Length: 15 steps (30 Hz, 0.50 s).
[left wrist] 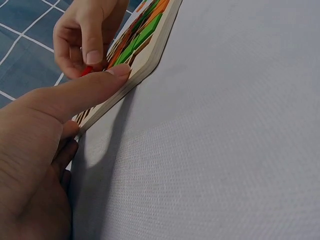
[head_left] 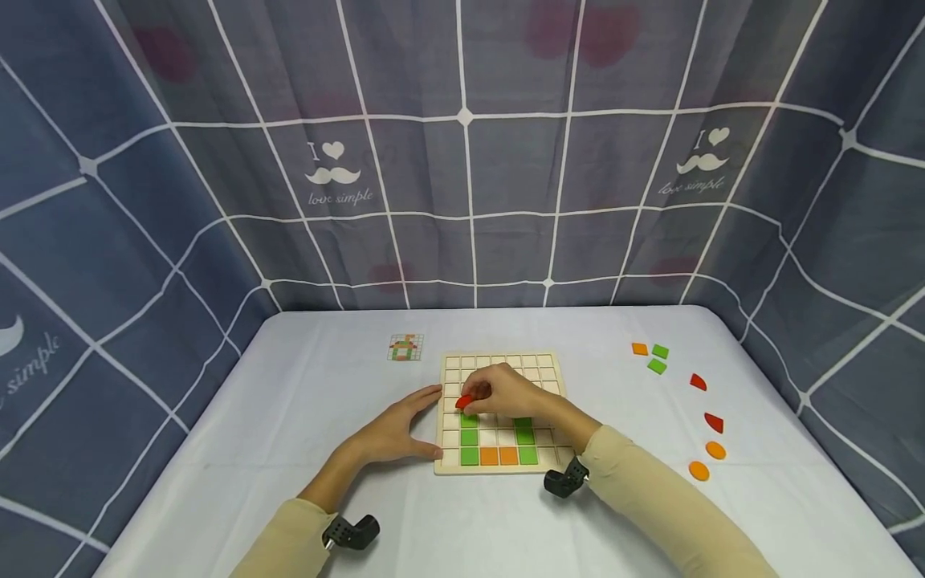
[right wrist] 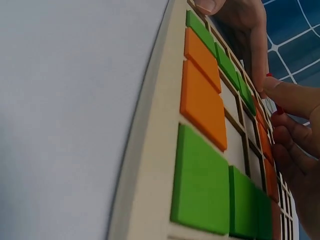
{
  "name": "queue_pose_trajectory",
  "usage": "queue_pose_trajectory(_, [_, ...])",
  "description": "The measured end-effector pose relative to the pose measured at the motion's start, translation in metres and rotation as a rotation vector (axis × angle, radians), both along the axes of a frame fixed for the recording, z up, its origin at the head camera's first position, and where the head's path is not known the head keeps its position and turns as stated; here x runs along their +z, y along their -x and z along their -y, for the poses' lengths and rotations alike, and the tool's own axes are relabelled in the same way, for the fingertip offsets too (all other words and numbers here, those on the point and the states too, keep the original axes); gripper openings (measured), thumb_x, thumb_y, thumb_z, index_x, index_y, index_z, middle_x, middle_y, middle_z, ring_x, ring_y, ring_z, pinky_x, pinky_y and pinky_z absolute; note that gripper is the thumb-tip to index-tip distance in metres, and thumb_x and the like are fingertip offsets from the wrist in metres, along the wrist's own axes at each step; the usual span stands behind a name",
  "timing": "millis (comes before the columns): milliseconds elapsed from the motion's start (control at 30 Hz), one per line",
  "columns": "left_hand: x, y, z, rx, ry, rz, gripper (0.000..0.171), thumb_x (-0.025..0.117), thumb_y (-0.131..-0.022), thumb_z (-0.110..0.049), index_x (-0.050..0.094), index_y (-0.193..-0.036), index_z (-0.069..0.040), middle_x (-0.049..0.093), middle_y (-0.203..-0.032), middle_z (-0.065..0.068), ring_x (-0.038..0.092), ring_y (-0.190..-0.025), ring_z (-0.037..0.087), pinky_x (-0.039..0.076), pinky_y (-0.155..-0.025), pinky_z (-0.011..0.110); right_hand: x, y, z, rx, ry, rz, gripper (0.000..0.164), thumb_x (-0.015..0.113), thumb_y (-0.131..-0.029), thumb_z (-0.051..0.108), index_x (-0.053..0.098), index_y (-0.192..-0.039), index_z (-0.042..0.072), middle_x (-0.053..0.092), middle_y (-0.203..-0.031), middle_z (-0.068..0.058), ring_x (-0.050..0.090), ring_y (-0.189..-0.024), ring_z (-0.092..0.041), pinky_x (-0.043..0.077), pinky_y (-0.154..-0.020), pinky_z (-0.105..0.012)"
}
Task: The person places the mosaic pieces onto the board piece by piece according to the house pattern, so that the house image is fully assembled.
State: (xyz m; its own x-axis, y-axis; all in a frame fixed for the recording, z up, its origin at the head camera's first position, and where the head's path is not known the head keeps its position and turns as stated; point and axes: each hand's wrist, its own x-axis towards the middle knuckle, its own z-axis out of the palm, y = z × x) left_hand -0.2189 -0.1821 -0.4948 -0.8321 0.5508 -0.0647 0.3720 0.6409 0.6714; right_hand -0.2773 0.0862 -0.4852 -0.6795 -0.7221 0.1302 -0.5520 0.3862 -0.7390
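Note:
A wooden grid board [head_left: 450, 371] lies on the table with green squares [head_left: 469, 437] in two columns and orange squares [head_left: 489, 456] along its near row. More orange-red squares [right wrist: 264, 137] show in the right wrist view, mostly hidden by my right hand in the head view. My right hand [head_left: 506, 391] pinches a red piece with a curved edge [head_left: 463, 401] between thumb and fingers, over the board's left part. My left hand [head_left: 390, 431] rests at the board's left edge, fingers spread, its thumb [left wrist: 102, 90] on the near left corner.
A small pattern card [head_left: 405, 347] lies behind the board to the left. Scattered on the right are an orange square [head_left: 639, 349], green squares [head_left: 657, 366], red rounded pieces [head_left: 714, 422] and orange discs [head_left: 698, 470]. A grey checked curtain [head_left: 433, 172] surrounds the white table [head_left: 347, 353].

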Motion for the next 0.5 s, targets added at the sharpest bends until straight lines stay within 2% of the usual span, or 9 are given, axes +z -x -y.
queue_pose_trajectory(300, [-0.002, 0.0, 0.002, -0.012, -0.016, -0.014, 0.102, 0.089, -0.079, -0.045, 0.038, -0.161, -0.011, 0.029, -0.167, 0.003, 0.024, -0.153, 0.031, 0.025, -0.12, 0.057, -0.002, 0.006, 0.017, -0.005, -0.073, -0.125, 0.017, 0.085, -0.089, 0.018, 0.077, -0.103, 0.012, 0.069, -0.087, 0.014, 0.062, -0.079, -0.004, 0.055, -0.074, -0.025])
queue_pose_trajectory(500, [-0.002, 0.001, 0.002, -0.021, -0.014, -0.02, 0.102, 0.089, -0.08, -0.045, 0.037, -0.161, -0.011, 0.029, -0.167, 0.001, 0.023, -0.153, 0.029, 0.025, -0.121, 0.055, -0.005, 0.008, 0.022, -0.014, -0.106, -0.158, 0.017, 0.085, -0.089, 0.021, 0.078, -0.103, 0.013, 0.069, -0.09, 0.011, 0.061, -0.083, -0.006, 0.054, -0.077, -0.025])
